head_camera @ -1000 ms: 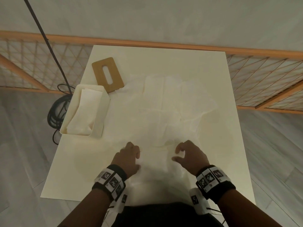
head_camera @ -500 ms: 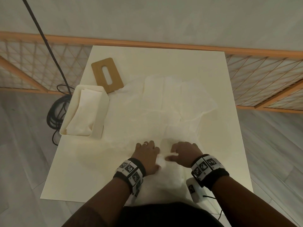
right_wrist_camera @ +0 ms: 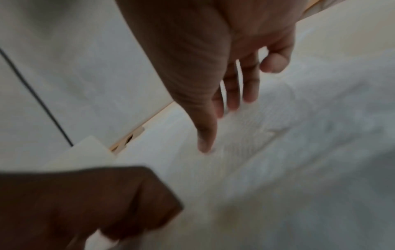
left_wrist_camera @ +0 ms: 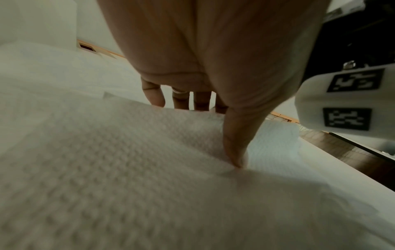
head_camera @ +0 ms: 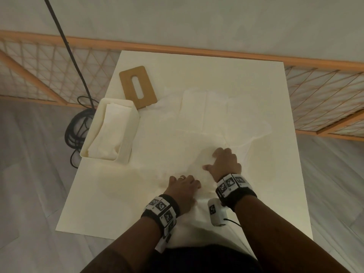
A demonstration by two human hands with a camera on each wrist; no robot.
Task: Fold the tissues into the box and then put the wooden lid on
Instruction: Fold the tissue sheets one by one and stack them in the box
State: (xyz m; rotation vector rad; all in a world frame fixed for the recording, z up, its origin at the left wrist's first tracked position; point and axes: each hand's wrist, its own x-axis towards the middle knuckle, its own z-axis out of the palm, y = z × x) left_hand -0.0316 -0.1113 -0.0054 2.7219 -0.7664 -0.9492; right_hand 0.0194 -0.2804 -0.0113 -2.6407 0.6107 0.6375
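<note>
Head view shows the tissues [head_camera: 206, 123] spread loose over the middle of the table [head_camera: 295, 174], their near end trailing off the near edge. The left hand [head_camera: 182, 189] lies on the near part, fingers straight, thumb pressing down, gripping nothing. The right hand [head_camera: 226, 162], just beyond, rests spread on the sheet, also holding nothing. The box [head_camera: 134, 123] at the left edge already holds some folded tissue. The wooden lid [head_camera: 137, 88] lies flat beyond it. Most folding remains, I judge; the lid comes last.
</note>
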